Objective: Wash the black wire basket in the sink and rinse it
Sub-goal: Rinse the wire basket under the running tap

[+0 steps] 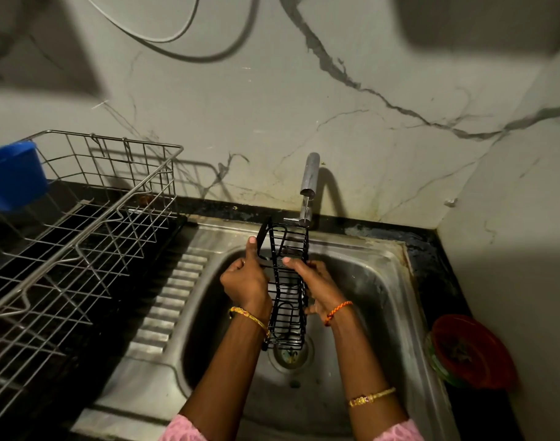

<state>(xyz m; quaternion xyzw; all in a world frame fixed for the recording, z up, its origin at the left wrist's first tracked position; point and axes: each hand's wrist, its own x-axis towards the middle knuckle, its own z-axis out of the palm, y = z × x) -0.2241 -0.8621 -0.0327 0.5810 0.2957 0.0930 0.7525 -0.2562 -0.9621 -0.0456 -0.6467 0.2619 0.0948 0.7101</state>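
Over the sink point(383, 281) basin, below the tap point(308, 183), the left hand point(245, 281) and right hand point(316, 286) each gripped a long side of the black wire basket point(288, 281). Wet thin wires could slip from the fingers, dropping it onto the drain point(289, 356).

Black wire basket point(286, 281) between both hands, seemingly above sink point(383, 281).

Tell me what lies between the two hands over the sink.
In the head view, the black wire basket lies between the left hand and right hand; both grip its sides above the sink.
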